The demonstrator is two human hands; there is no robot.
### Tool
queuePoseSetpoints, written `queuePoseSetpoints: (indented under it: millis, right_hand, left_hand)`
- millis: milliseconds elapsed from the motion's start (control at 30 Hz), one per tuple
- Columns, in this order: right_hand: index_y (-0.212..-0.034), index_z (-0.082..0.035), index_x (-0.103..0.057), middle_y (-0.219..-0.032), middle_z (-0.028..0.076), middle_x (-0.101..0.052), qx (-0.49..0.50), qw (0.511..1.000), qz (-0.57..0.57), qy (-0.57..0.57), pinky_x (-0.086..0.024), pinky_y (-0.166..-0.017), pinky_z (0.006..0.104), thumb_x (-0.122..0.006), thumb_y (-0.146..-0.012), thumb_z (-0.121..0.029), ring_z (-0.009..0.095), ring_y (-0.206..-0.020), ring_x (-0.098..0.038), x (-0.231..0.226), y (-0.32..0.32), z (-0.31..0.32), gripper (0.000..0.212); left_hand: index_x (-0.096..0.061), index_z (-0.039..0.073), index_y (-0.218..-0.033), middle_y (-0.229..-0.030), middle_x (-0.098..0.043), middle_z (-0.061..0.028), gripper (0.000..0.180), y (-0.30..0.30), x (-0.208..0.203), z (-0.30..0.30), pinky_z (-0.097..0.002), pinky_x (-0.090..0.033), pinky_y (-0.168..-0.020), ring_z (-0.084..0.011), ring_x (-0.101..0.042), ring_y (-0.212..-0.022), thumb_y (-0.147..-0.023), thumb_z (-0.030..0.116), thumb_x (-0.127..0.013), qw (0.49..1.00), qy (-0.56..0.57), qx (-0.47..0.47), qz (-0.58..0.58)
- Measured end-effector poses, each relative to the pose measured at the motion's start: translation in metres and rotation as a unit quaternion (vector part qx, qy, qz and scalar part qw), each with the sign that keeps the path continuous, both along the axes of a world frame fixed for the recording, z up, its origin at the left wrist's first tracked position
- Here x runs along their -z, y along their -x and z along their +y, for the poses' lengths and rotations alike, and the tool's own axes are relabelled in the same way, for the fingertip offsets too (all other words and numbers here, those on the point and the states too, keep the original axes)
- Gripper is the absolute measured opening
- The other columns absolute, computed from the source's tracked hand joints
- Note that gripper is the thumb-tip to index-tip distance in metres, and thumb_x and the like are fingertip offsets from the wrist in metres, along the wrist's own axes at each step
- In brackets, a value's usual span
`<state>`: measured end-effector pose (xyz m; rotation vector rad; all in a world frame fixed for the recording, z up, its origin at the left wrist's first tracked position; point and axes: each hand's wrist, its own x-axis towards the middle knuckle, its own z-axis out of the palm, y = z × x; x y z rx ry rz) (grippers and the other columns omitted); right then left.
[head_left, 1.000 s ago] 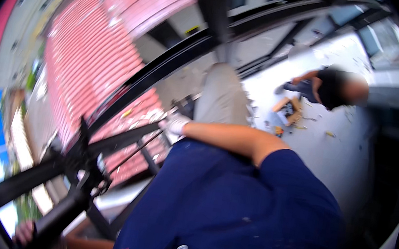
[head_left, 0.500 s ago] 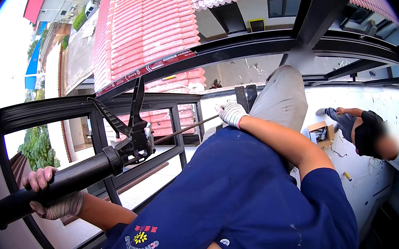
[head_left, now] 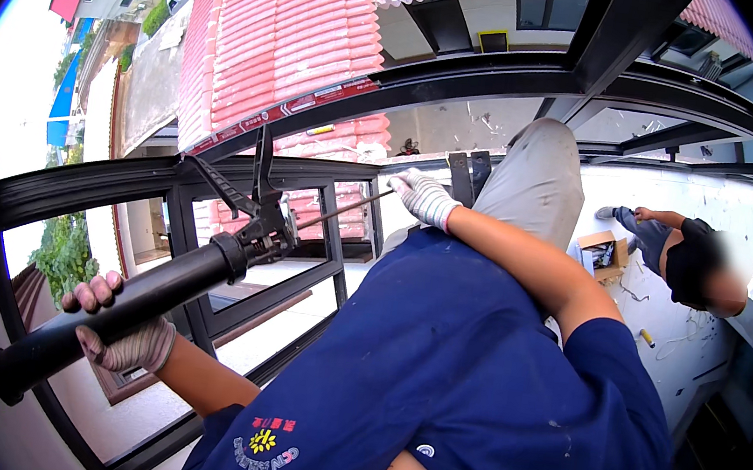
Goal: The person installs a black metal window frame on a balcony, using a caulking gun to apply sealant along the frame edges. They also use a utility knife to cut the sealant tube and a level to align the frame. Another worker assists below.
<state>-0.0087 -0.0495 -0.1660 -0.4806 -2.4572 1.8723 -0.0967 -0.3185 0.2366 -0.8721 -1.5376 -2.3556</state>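
Note:
A black caulking gun point(head_left: 134, 299) slants across the lower left, its barrel toward the bottom left and its trigger and handle up at the frame. My left hand point(head_left: 125, 331), in a striped knit glove with bare fingertips, is wrapped round the barrel. From the gun's back end a thin metal plunger rod point(head_left: 346, 211) runs up to the right. Closed round the far end of that rod is my gloved right hand point(head_left: 423, 198), in front of my grey trouser leg point(head_left: 538, 180). The rod's very tip is hidden in the fingers.
Black metal frame beams point(head_left: 470, 82) cross above and beside me, with window frames point(head_left: 251, 257) at left. A red tiled roof point(head_left: 280, 26) lies beyond. At right, a person point(head_left: 694, 255) is near an open cardboard box point(head_left: 601, 255) and a small yellow tube point(head_left: 647, 338) on the white floor.
My right hand has moved up and left, nearer the gun, and less of the rod shows. The caulking gun and my left hand have shifted slightly right and up.

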Motion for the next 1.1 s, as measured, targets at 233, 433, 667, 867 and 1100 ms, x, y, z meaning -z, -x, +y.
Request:
queuePoseSetpoints:
  millis: [233,433,667,867,1100]
  right_hand:
    - [-0.116,-0.001,-0.068,-0.110,0.020,-0.067,0.191,0.981,0.007,-0.017,-0.050,-0.093,0.0395,-0.053,-0.101,-0.031,0.033,-0.101,-0.065,0.012,-0.035,0.068,0.036]
    - [-0.108,-0.001,-0.069,-0.105,0.017,-0.067,0.267,0.956,0.123,-0.015,-0.051,-0.088,0.0364,-0.057,-0.099,-0.024,0.028,-0.098,-0.065,-0.053,-0.095,0.117,0.028]
    - [-0.099,-0.001,-0.073,-0.072,0.005,-0.068,0.557,0.811,0.083,0.157,-0.052,-0.071,0.0276,-0.053,-0.104,-0.028,0.012,-0.069,-0.064,-0.040,-0.210,0.168,0.034]
    - [-0.123,-0.003,-0.066,-0.077,0.007,-0.069,0.626,0.740,0.055,0.238,-0.055,-0.068,0.0290,-0.047,-0.102,-0.014,0.013,-0.068,-0.064,0.011,-0.292,0.154,0.030]
    - [-0.136,0.002,-0.056,-0.114,0.011,-0.070,0.469,0.844,0.197,0.171,-0.049,-0.095,0.0312,-0.057,-0.099,-0.019,0.015,-0.107,-0.064,-0.096,-0.260,0.131,0.043]
  left_hand:
    - [-0.054,0.008,-0.118,-0.095,-0.058,-0.0079,0.040,0.039,0.036,-0.001,-0.0451,-0.045,-0.098,-0.0241,-0.059,-0.088,-0.081,0.011,-0.069,0.993,0.074,0.043,-0.080]
    - [-0.050,0.002,-0.123,-0.096,-0.056,-0.0067,0.043,0.034,0.103,0.052,-0.0284,-0.048,-0.082,-0.0162,-0.056,-0.086,-0.083,0.002,-0.064,0.940,0.335,0.051,-0.044]
    - [-0.054,0.000,-0.115,-0.090,-0.058,-0.0065,0.040,-0.018,0.189,0.098,-0.0273,-0.050,-0.074,-0.0154,-0.058,-0.077,-0.079,0.000,-0.071,0.847,0.491,0.191,-0.080]
    - [-0.055,0.002,-0.110,-0.088,-0.060,-0.0069,0.042,-0.018,0.227,0.152,-0.0314,-0.052,-0.080,-0.0153,-0.060,-0.078,-0.073,-0.001,-0.076,0.765,0.537,0.330,-0.135]
    - [-0.061,0.003,-0.096,-0.082,-0.066,-0.0029,0.036,-0.053,0.216,0.246,-0.0267,-0.053,-0.066,-0.0097,-0.063,-0.070,-0.071,0.010,-0.086,0.654,0.626,0.405,-0.127]
